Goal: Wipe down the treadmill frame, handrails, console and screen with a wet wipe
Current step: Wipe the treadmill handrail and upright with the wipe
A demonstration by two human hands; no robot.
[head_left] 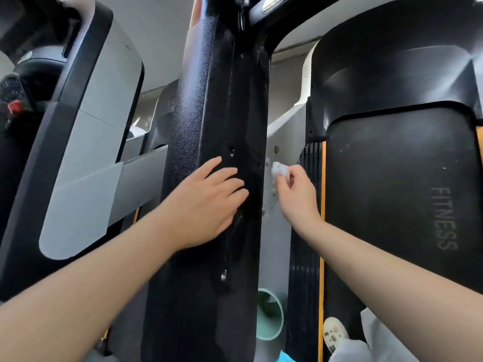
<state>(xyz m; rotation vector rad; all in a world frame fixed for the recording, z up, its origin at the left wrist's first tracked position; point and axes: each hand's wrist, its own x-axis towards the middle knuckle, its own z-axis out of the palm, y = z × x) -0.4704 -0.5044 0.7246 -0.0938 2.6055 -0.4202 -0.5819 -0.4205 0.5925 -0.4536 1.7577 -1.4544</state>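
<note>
A tall black textured treadmill upright point(209, 105) fills the middle of the head view. My left hand point(209, 202) rests flat on its front face, fingers straight. Just right of the upright's edge, my right hand point(295, 192) pinches a small crumpled white wet wipe point(279, 170) against the grey frame base point(286, 131) with its bolts. To the right lies the black running belt point(400, 192) marked FITNESS, with a black motor cover point(392, 61) above it.
A second treadmill's black and grey upright point(86, 152) stands at the left, with a red stop button point(14, 107) beside it. A green bin point(270, 314) sits on the floor below. A ribbed side rail point(308, 231) with an orange stripe borders the belt. My shoe point(334, 333) shows at the bottom.
</note>
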